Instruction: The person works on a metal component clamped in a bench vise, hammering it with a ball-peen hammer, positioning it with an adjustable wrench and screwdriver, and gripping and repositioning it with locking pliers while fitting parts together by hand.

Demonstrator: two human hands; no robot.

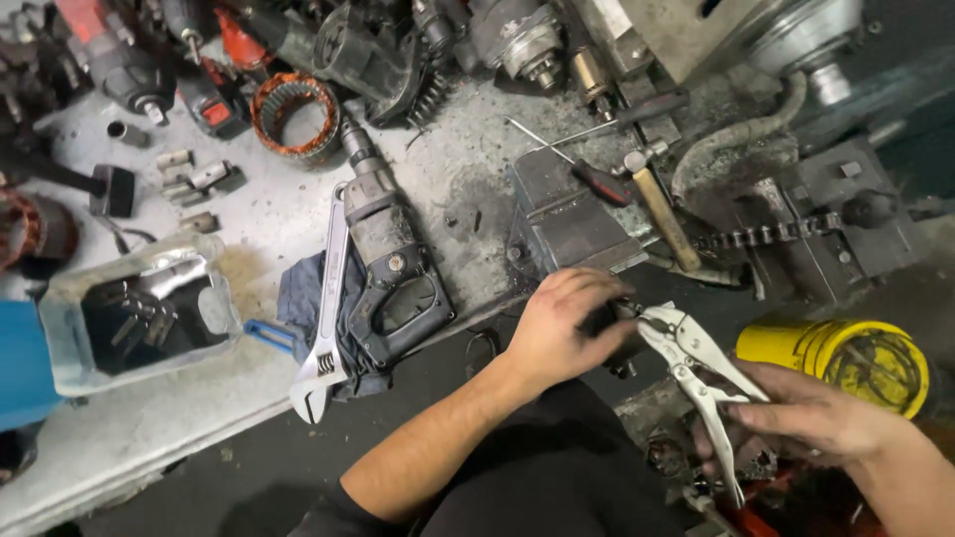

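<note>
The head camera is looking steeply down from above at a cluttered workbench point(298, 214). It is sitting close, taking in both forearms below. No second view is sharing the scene.

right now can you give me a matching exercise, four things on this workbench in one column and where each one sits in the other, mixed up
Things:
1. locking pliers
2. adjustable wrench
3. yellow container
4. wooden-handled hammer

Places:
A. lying on the bench along the left side of the old power drill
B. far right, beyond the right hand
C. leaning across the dark metal block, near the chain
D. held between the left hand and the right hand

Pairs: 1-D, 2-A, 3-B, 4-C
</note>
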